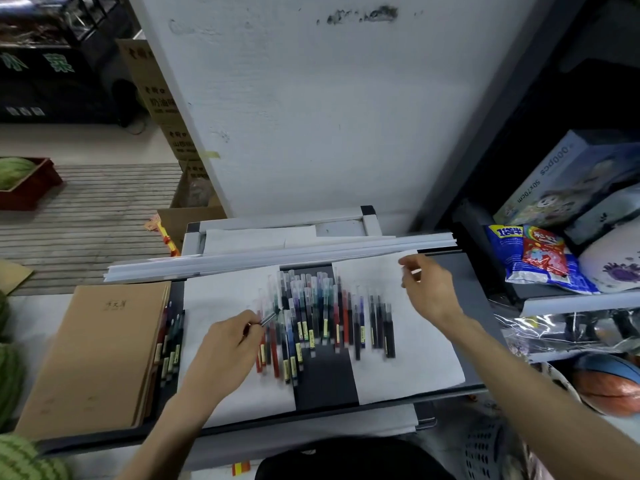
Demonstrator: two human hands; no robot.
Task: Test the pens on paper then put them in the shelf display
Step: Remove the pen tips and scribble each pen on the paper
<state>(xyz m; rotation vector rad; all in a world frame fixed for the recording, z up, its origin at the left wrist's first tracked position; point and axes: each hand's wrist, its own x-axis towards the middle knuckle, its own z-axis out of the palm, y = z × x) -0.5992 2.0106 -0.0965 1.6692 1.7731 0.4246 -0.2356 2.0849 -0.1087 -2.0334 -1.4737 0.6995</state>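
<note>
Several coloured pens [325,320] lie side by side across two white paper sheets, the left sheet [225,296] and the right sheet [415,358], on a dark grey tray [325,382]. My left hand [232,344] holds one pen [268,319] with its tip pointing toward the row. My right hand [427,289] hovers above the right sheet's far corner and pinches a small clear cap-like piece [414,271]. A few more pens [171,344] lie in the gap beside a brown notebook.
The brown notebook [100,355] lies at the tray's left. Long white strips [277,258] run across the back. To the right stand shelves with snack bags [540,258], a puzzle box [571,178] and a ball [609,386]. Watermelons [10,382] sit at the left.
</note>
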